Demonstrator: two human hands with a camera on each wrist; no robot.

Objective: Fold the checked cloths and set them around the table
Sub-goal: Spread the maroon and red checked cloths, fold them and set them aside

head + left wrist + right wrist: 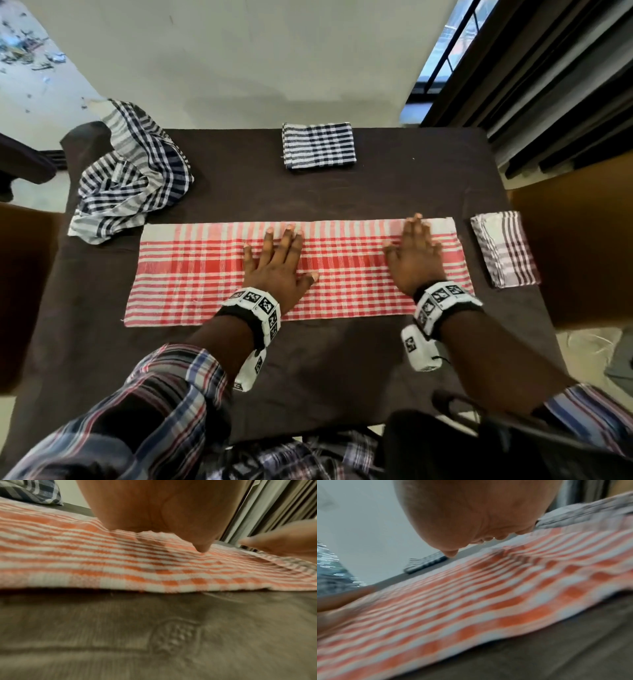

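A red-and-white checked cloth (191,270) lies as a long folded strip across the dark-covered table (342,359). My left hand (279,255) presses flat on its middle, fingers straight and spread. My right hand (416,253) lies flat on its right part, fingers straight. The wrist views show each palm, the left hand (168,507) and the right hand (471,509), resting on the red cloth (85,555) (471,601). A folded navy checked cloth (318,145) sits at the far edge. A folded maroon checked cloth (505,248) sits at the right edge.
A crumpled navy-and-white checked cloth (133,174) is heaped at the table's far left corner. Brown chairs stand at the left (24,291) and right (582,250) sides. A window with curtains (548,85) is at the far right.
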